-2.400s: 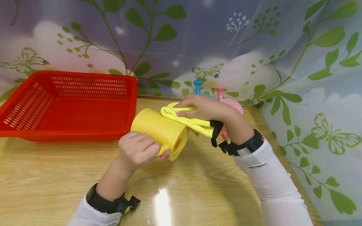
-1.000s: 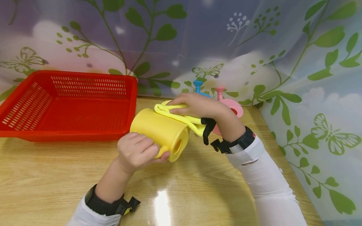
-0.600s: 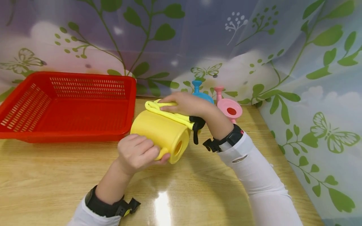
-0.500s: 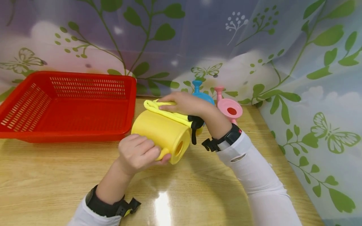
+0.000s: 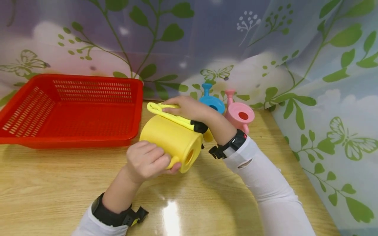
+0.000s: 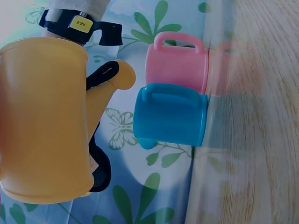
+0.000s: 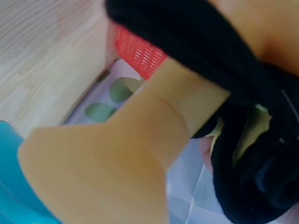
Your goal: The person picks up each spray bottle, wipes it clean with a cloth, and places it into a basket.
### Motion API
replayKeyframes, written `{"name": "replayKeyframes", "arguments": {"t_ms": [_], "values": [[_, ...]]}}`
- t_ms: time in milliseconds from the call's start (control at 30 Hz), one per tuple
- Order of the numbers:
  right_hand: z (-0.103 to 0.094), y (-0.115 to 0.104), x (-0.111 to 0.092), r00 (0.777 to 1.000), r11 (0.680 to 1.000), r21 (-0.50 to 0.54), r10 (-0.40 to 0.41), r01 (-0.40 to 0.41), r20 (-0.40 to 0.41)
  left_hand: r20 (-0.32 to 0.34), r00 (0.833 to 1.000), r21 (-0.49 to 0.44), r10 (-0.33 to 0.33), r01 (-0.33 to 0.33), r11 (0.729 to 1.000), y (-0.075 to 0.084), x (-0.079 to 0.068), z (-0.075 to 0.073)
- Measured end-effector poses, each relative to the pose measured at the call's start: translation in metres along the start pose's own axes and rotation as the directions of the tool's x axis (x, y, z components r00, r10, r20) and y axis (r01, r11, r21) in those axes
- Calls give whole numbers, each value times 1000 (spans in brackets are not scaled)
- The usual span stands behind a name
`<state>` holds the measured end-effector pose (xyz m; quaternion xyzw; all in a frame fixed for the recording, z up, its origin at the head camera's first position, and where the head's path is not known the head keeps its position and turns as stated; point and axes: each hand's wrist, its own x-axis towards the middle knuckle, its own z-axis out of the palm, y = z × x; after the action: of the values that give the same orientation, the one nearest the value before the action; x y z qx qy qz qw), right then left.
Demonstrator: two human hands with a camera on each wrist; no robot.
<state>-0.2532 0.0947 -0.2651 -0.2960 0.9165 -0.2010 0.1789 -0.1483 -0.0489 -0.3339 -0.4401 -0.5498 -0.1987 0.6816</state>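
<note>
A yellow watering can [image 5: 168, 136] lies tilted in the air above the table, its round opening turned toward the lower right. My left hand [image 5: 147, 160] grips it by the handle, fingers curled round. With my right hand [image 5: 189, 108] I hold a folded yellow cloth with a black end [image 5: 177, 120] against the can's upper side. In the right wrist view, the black part of the cloth [image 7: 187, 37] passes across the can's spout [image 7: 107, 154]. The left wrist view shows the can body [image 6: 44, 121] close up; my left fingers are hidden there.
A red perforated basket [image 5: 88, 118] stands on the wooden table [image 5: 73, 186] at the left. At the back right, a blue watering can [image 5: 213, 102] and a pink watering can [image 5: 240, 113] stand side by side near the printed backdrop [image 5: 189, 39].
My right hand has slid the cloth leftward along the can, away from its opening. The yellow can has shifted slightly right. More of the blue and pink cans shows.
</note>
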Motion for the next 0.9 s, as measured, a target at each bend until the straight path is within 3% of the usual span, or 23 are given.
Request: {"name": "replayKeyframes", "arguments": {"t_ms": [367,900], "values": [[-3,2,-7,999,1000,0,-7,7,32,-17,1000,4,-11,11,1000,-2,-2,-1],[-9,16,-35,997,986,-150,-75,80,34,-49,999,14,-25,25,1000,-4,2,-4]]}}
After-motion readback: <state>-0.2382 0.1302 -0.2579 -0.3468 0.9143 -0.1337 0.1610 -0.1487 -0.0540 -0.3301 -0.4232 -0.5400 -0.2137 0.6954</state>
